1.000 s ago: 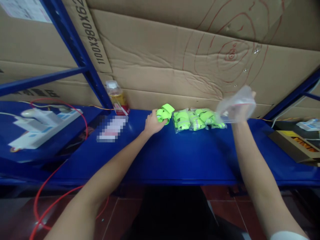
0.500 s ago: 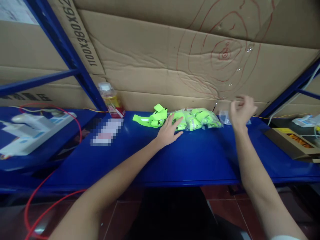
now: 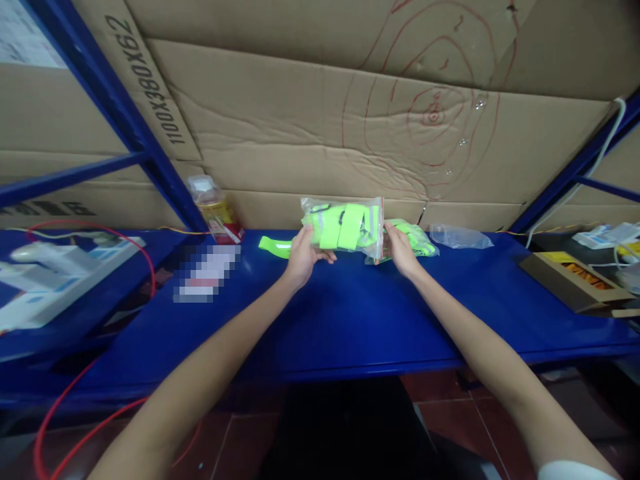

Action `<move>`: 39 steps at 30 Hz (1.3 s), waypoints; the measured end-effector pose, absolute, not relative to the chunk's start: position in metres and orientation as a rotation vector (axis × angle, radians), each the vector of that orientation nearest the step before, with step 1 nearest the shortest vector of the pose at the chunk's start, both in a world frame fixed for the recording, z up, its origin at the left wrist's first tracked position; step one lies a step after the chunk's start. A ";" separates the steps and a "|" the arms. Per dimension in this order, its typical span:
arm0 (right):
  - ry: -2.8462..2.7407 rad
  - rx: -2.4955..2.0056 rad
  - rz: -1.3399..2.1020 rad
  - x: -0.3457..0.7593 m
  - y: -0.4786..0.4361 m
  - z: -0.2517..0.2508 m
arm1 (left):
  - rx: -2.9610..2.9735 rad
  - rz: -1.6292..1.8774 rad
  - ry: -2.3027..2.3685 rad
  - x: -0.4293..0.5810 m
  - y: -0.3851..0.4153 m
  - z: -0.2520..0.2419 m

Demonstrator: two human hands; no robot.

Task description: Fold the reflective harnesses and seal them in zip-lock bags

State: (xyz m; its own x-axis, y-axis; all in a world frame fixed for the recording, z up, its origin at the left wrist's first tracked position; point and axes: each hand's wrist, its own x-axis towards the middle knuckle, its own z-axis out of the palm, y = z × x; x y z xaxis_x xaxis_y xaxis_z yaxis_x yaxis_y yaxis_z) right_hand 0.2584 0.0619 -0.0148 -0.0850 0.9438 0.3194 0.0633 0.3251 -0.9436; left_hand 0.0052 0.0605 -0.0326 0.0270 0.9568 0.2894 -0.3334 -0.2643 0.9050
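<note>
Both of my hands hold up a clear plastic bag of neon-green bands (image 3: 344, 227) just above the blue shelf (image 3: 350, 313). My left hand (image 3: 303, 252) grips its left end and my right hand (image 3: 400, 248) pinches its right, red-edged end. A loose neon-green band (image 3: 275, 246) lies flat on the shelf left of my left hand. Another bagged bundle of green bands (image 3: 417, 238) rests behind my right hand. An empty clear bag (image 3: 460, 236) lies further right.
A bottle with yellow liquid and a red label (image 3: 216, 211) stands at the back left by a blue rack post (image 3: 125, 127). Cardboard sheets (image 3: 320, 133) line the back. A red cable (image 3: 90, 233) and white devices (image 3: 45, 267) sit left; a brown box (image 3: 575, 283) sits right.
My right hand let go of the empty clear bag, which now lies on the shelf. My left hand released the loose green band. Both hands then picked up a filled bag.
</note>
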 end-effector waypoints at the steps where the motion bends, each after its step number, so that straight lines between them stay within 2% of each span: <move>1: -1.396 -0.946 1.066 0.259 0.064 -0.014 | 1.186 1.486 0.785 0.006 0.061 -0.033; 5: -1.265 -0.912 1.188 0.257 0.061 -0.013 | 1.230 1.507 1.006 0.007 0.065 -0.043; 10: -1.280 -0.925 1.025 0.248 0.051 -0.015 | 1.337 1.631 1.164 0.001 0.070 -0.048; 17: -1.215 -0.911 1.103 0.250 0.050 -0.011 | 1.347 1.686 0.999 0.004 0.060 -0.039; 22: -1.189 -0.916 1.264 0.252 0.051 -0.012 | 1.692 1.858 1.189 -0.010 0.065 -0.036; 32: -1.238 -1.008 1.244 0.248 0.047 -0.014 | 1.833 1.676 1.480 -0.023 0.079 -0.054; 36: -1.186 -0.952 1.349 0.247 0.045 -0.011 | 1.929 1.895 1.611 -0.022 0.075 -0.046; 39: -1.178 -0.904 1.391 0.243 0.040 -0.008 | 1.999 2.000 1.459 -0.014 0.058 -0.033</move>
State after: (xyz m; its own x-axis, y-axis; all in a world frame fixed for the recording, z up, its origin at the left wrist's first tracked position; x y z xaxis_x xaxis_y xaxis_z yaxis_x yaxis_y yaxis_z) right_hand 0.2434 0.0398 -0.0081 -0.1622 0.9837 0.0782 -0.2391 0.0377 -0.9703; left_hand -0.0140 0.0583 -0.0327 -0.2099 0.5507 0.8079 0.6011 -0.5790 0.5509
